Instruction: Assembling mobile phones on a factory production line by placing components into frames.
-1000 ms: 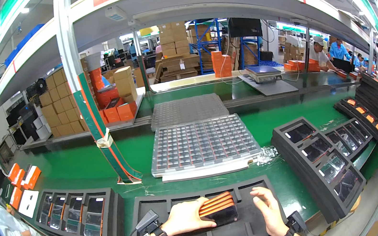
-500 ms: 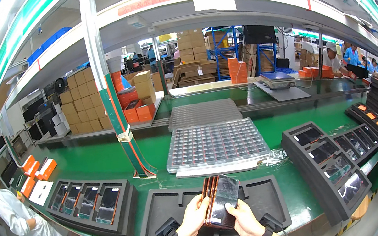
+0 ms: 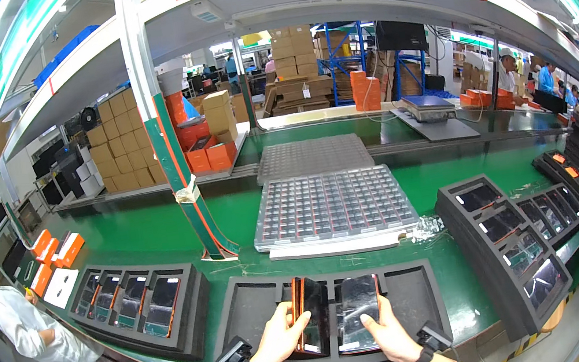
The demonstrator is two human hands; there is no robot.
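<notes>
My left hand [image 3: 279, 338] is closed round the edges of orange-edged smartphones [image 3: 314, 320], which are tilted on their side; at least two seem to be stacked there. In my right hand [image 3: 393, 335] is a single smartphone [image 3: 358, 306], its dark glossy screen facing up and my thumb on the glass. A gap separates the two hands. Both are over a black foam tray [image 3: 429, 287] with recesses, at the bench's near edge. Whether the right phone touches the tray floor is hard to tell.
Foam trays of phones stand at left [image 3: 197, 298] and right [image 3: 494, 293]. Ahead lies a clear plastic tray with many small compartments [image 3: 330, 205]. A green post [image 3: 199, 223] rises from the bench. A person [image 3: 20, 315] in white stands at far left.
The phones, earlier fanned together between both hands, are now split. My right hand has moved right and down with one phone; my left hand keeps the others, shifted slightly left.
</notes>
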